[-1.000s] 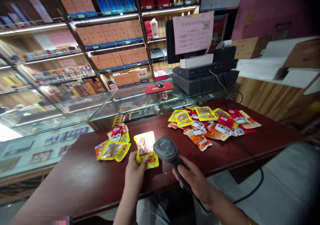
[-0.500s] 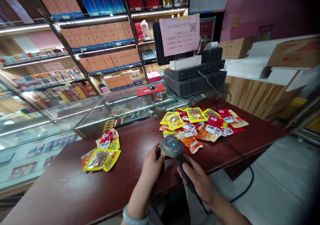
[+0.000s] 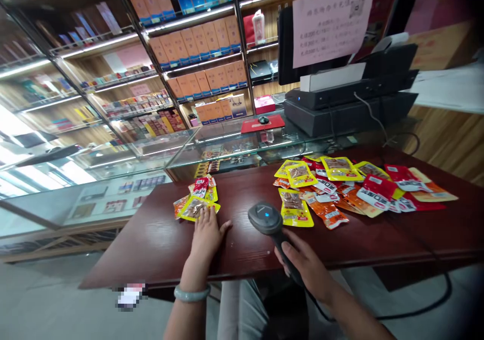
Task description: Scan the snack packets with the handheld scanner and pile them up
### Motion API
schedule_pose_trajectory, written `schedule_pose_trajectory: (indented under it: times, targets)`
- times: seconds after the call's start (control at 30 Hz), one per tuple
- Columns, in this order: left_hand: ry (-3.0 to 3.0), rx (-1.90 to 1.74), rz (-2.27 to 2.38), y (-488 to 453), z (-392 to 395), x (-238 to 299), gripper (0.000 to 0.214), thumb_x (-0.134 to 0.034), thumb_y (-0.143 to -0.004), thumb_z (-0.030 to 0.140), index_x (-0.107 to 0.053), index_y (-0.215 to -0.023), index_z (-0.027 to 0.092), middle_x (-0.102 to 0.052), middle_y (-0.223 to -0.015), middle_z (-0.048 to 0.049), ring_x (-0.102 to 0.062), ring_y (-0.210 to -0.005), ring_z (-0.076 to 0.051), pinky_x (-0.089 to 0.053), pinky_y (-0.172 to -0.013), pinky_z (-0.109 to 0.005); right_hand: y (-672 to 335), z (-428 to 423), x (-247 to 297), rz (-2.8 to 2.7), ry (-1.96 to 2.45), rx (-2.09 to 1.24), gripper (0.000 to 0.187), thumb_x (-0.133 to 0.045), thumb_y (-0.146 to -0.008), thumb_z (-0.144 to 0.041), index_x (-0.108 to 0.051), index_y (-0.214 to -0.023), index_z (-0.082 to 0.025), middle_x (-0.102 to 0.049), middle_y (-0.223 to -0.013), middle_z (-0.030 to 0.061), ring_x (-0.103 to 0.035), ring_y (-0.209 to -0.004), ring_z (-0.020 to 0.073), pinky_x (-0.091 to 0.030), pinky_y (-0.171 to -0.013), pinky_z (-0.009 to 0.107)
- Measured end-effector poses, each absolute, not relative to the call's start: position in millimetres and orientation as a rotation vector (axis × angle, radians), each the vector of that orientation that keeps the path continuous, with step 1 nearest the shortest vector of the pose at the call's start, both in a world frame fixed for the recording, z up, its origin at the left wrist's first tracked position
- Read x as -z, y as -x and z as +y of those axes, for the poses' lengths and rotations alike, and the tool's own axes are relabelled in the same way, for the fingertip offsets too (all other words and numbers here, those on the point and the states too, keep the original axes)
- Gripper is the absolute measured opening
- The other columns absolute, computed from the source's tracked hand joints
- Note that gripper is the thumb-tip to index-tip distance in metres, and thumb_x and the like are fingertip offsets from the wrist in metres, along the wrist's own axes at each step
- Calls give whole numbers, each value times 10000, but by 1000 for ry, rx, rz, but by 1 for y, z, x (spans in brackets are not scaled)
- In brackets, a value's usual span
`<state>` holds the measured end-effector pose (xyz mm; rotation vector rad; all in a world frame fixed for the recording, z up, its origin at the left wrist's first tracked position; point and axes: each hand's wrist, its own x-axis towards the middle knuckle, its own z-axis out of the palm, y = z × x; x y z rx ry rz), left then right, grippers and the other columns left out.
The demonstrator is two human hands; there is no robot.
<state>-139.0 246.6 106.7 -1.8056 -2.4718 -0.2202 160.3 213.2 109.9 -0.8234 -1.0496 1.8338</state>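
My right hand (image 3: 304,262) grips the handle of a dark barcode scanner (image 3: 264,218), whose top shows a small blue light. My left hand (image 3: 206,234), with a pale bangle (image 3: 192,293) on the wrist, lies flat with its fingers out and the thumb spread. Its fingertips rest on a yellow snack packet (image 3: 194,207) at the front of a small pile. A red and white packet (image 3: 200,184) lies behind it in that pile. Just right of the scanner head, a yellow packet (image 3: 296,210) borders the larger heap of yellow, red and orange packets (image 3: 340,171).
The dark red tabletop (image 3: 151,249) ends at a front edge near my legs. Behind it stand a glass display case (image 3: 223,140) and a cash register (image 3: 340,108) with a signed monitor. The scanner's cable (image 3: 416,314) loops at lower right. A pixelated object (image 3: 130,295) appears at lower left.
My left hand has moved left from beside the scanner to the small pile. The yellow packet beside the larger heap now shows fully. My view has turned left; the scanner stays in my right hand.
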Motion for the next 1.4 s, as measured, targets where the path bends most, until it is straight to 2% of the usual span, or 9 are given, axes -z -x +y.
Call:
schedule_pose_trajectory:
  times: [0.23, 0.37, 0.43, 0.6, 0.73, 0.9, 1.03, 1.23, 1.4]
  targets:
    - [2230, 489, -2231, 103, 201, -106, 683, -618, -909, 482, -516, -1487, 134, -501, -1578, -218, -387, -1524, -366, -334, -1227, -546, -116, 215, -123, -1209, 649, -1913, 556, -680, -863, -718, -660, -1015, -184, -486, -611, -84, -349, -457, 72, -307, -444, 194]
    - [2231, 661, -2205, 90, 182, -116, 356, -554, -959, 413, -675, -1240, 231, -734, -1261, -118, -635, -1263, -303, -342, -1222, -496, -109, 213, -121, -1209, 656, -1905, 559, -676, -856, -731, -645, -1001, -192, -491, -598, -87, -360, -443, 75, -327, -440, 197]
    - [1986, 661, -2289, 89, 182, -122, 342, -584, -937, 418, -685, -1185, 205, -728, -1213, -141, -639, -1200, -323, -373, -1185, -479, -111, 210, -121, -1178, 673, -1907, 576, -694, -839, -734, -641, -1030, -193, -489, -601, -91, -360, -444, 74, -329, -443, 193]
    - [1646, 347, -2503, 88, 194, -131, 638, -672, -844, 583, -632, -1268, 108, -653, -1291, -237, -582, -1210, -415, -452, -1015, -499, -127, 203, -122, -1132, 735, -1869, 579, -720, -825, -730, -652, -1024, -190, -498, -610, -83, -380, -457, 75, -328, -449, 190]
    - [1722, 267, -2627, 92, 202, -132, 461, -646, -863, 555, -627, -1087, 153, -710, -1132, -202, -648, -1110, -378, -470, -895, -418, -140, 200, -116, -1035, 813, -1852, 621, -746, -800, -734, -660, -1098, -196, -552, -643, -62, -428, -491, 86, -335, -474, 191]
    - [1701, 818, -2864, 97, 209, -125, 294, -583, -891, 514, -520, -1005, 251, -741, -891, -72, -718, -849, -290, -436, -662, -325, -152, 200, -116, -1037, 771, -1825, 558, -736, -836, -699, -647, -1048, -192, -556, -657, -59, -412, -493, 82, -333, -491, 206]
    - [1612, 1239, -2781, 92, 214, -122, 323, -611, -832, 541, -500, -958, 266, -733, -901, -46, -710, -810, -264, -449, -666, -317, -157, 198, -124, -1112, 698, -1804, 502, -705, -883, -670, -632, -1015, -191, -549, -676, -46, -411, -532, 97, -340, -515, 230]
    - [1570, 1295, -2733, 81, 221, -126, 304, -616, -804, 496, -522, -972, 260, -745, -924, -62, -718, -834, -278, -467, -687, -331, -160, 198, -123, -1152, 676, -1825, 576, -672, -914, -671, -631, -1198, -172, -538, -707, -38, -404, -563, 103, -309, -536, 243]
    - [1593, 1447, -2718, 81, 232, -119, 336, -651, -791, 524, -540, -962, 256, -747, -895, -53, -722, -796, -266, -493, -664, -330, -162, 202, -119, -1085, 671, -1853, 636, -706, -873, -694, -614, -1220, -169, -508, -688, -56, -363, -542, 88, -272, -510, 225]
